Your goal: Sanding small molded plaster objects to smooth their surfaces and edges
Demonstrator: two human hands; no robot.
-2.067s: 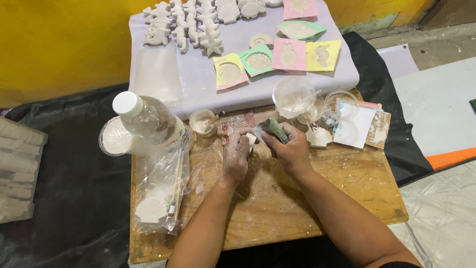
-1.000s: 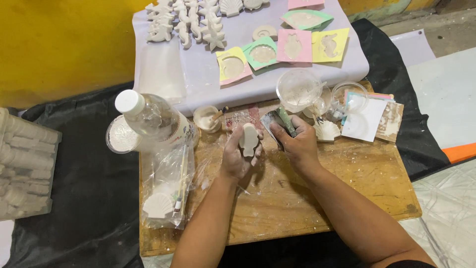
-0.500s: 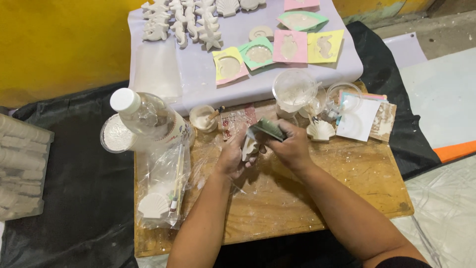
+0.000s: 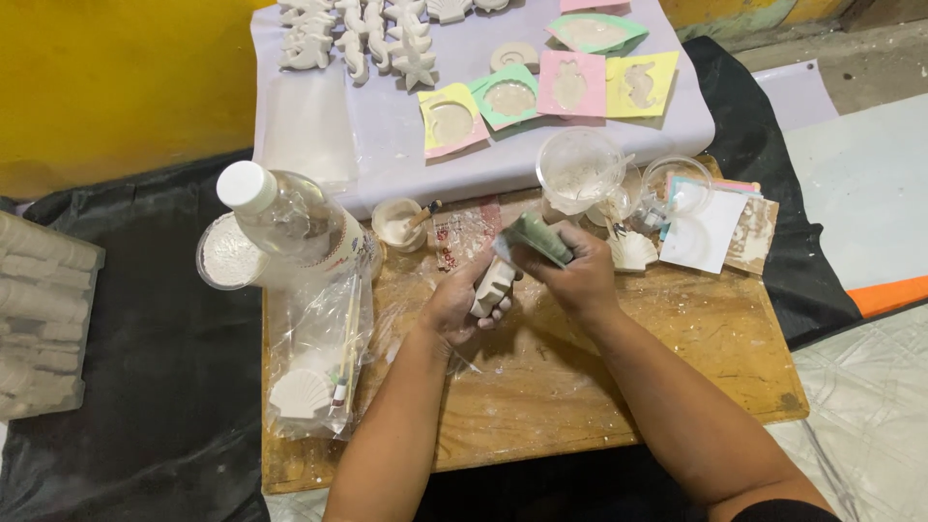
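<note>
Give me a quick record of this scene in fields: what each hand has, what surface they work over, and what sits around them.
left hand: holds a small white plaster figure
right hand: grips a grey-green folded pad, pressed against the figure
surface: wooden board, dusted white
near left: clear plastic bottle with white cap, plastic bag holding a white shell cast
near right: clear plastic cup, white shell cast
behind: lilac sheet with coloured moulds and white casts
</note>
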